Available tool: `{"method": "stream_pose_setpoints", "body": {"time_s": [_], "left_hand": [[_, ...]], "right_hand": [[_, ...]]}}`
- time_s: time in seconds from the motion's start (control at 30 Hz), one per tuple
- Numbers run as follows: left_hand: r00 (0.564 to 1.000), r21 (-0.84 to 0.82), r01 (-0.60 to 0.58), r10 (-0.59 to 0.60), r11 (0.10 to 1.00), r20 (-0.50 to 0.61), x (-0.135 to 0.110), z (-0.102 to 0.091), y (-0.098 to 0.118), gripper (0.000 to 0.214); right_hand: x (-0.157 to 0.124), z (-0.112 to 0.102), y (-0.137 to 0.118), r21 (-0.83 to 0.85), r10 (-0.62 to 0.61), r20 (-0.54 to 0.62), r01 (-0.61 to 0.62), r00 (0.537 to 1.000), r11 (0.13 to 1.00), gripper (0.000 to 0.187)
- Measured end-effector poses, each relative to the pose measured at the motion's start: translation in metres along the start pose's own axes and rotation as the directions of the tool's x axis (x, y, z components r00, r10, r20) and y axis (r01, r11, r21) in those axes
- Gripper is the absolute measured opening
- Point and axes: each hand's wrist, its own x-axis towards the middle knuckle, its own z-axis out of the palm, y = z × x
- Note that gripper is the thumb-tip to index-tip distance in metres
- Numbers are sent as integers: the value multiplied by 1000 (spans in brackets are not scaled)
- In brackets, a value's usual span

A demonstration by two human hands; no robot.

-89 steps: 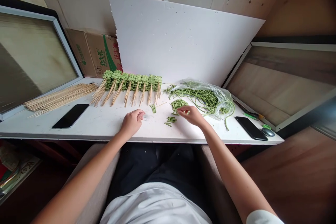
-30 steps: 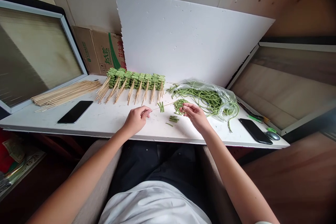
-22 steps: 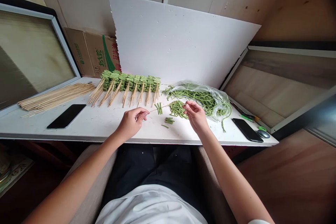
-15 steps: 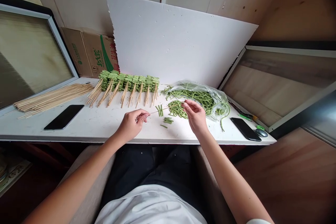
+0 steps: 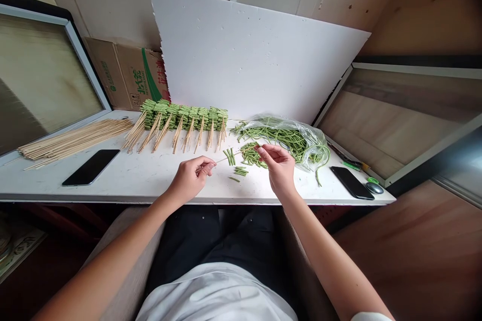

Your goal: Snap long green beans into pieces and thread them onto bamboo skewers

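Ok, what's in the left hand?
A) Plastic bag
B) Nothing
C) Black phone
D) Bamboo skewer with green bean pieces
D. The left hand pinches a bamboo skewer with cut green bean pieces threaded on it.

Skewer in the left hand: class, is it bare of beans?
No, the skewer in the left hand carries cut green bean pieces.

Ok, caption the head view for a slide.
Left hand holds a skewer of beans; right hand reaches over the cut beans on a white table.
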Motion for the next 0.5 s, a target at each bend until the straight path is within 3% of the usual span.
{"method": "stream_pose_setpoints", "body": {"time_s": [0.5], "left_hand": [[1000, 42, -14, 13, 999, 7, -1, 0, -3, 27]], "right_hand": [[-1, -2, 6, -102, -75, -12, 73, 997, 992, 30]]}}
